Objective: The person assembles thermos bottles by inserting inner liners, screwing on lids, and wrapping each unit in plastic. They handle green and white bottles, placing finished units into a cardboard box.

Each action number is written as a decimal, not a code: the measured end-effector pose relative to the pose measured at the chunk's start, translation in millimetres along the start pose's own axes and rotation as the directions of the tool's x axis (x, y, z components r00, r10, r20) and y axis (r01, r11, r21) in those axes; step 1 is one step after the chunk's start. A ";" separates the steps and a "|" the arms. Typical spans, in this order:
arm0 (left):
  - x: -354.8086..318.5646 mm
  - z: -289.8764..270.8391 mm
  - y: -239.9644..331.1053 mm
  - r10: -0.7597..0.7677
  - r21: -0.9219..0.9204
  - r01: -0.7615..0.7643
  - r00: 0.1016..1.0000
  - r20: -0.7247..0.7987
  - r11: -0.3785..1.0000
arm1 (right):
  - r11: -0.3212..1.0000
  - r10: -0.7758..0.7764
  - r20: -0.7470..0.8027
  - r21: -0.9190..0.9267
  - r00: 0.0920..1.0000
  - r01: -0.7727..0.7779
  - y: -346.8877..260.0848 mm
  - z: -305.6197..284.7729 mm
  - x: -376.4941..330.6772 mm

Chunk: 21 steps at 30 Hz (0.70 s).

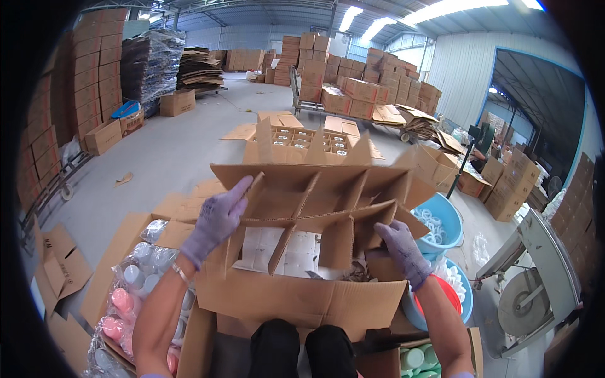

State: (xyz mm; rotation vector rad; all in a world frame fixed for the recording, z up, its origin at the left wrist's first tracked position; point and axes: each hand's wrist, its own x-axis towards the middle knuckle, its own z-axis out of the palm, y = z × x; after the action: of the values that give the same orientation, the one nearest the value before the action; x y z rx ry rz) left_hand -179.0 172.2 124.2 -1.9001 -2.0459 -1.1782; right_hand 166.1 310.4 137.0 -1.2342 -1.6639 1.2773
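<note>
I hold a brown cardboard divider grid over an open cardboard box in front of my knees. My left hand, in a grey-purple knit glove, grips the grid's left end, with the forefinger stretched along its top edge. My right hand, gloved the same way, is closed on the grid's right end near the box's right flap. The grid's strips stand partly spread into cells. White flat pieces line the bottom of the box under it.
A clear bag of pink and white lids lies at my left on flat cardboard. Blue basins with white lids sit at my right, a red basin below. Another divided box stands ahead. Box stacks and a machine surround.
</note>
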 end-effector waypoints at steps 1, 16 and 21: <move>-16.8 -4.1 12.7 0.083 -0.042 -0.083 0.996 -0.012 0.996 | 0.984 -0.170 -0.049 0.052 0.984 0.173 -2.6 0.1 1.8; -149.9 32.9 66.9 -0.619 -0.916 -0.275 0.676 -0.401 0.292 | 0.276 -0.874 0.463 0.229 0.145 0.933 -167.9 220.9 -173.4; -226.9 -162.6 -103.2 -0.460 -0.513 -0.058 0.368 -0.808 0.856 | 0.084 -0.701 0.693 0.315 -0.168 0.945 -143.6 212.1 -187.0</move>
State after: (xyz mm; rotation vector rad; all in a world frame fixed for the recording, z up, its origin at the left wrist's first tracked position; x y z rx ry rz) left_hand -289.8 -97.2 62.8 -0.5847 -1.3624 -2.2638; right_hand -8.7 59.5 221.1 0.7242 -2.5663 0.4537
